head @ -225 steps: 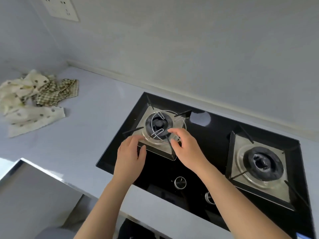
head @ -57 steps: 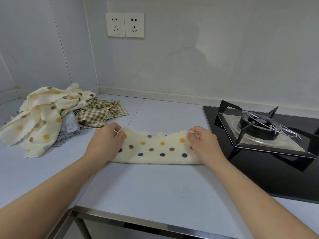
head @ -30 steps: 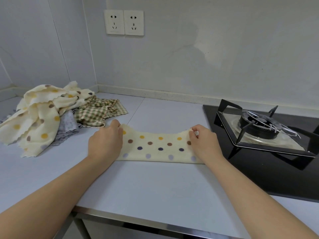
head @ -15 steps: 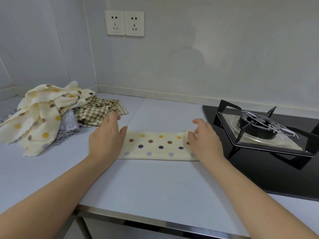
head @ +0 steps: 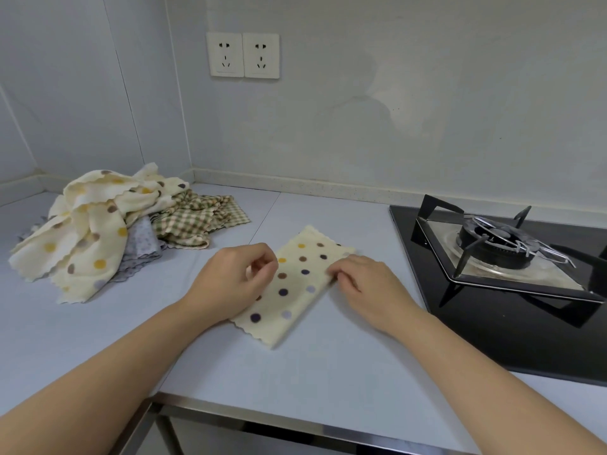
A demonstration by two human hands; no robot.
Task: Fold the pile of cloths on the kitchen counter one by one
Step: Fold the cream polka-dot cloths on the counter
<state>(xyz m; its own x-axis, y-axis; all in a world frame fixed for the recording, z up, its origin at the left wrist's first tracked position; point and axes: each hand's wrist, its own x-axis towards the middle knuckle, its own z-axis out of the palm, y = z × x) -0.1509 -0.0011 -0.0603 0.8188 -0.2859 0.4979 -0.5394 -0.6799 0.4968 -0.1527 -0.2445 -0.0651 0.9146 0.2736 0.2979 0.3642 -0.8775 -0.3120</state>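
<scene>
The dotted cloth (head: 295,290) has turned diagonal; left hand (head: 230,284), right hand (head: 368,287) pinch its edges.

Pale grey walls (head: 427,93) meet in a corner. A double white socket (head: 243,55) sits above the light counter (head: 295,372), which holds a black gas hob (head: 492,323) at its right.

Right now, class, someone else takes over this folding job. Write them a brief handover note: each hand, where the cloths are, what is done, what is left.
Left hand: fingers curled at the left edge of the dotted cloth; grip unclear.
Right hand: pinches its right edge.
Dotted cloth: a folded strip, lying diagonally on the counter.
Pile: crumpled and unfolded, to the left.
Done: first folds of one cloth.
Left: probably fold it shorter, then the pile, one by one.
</scene>
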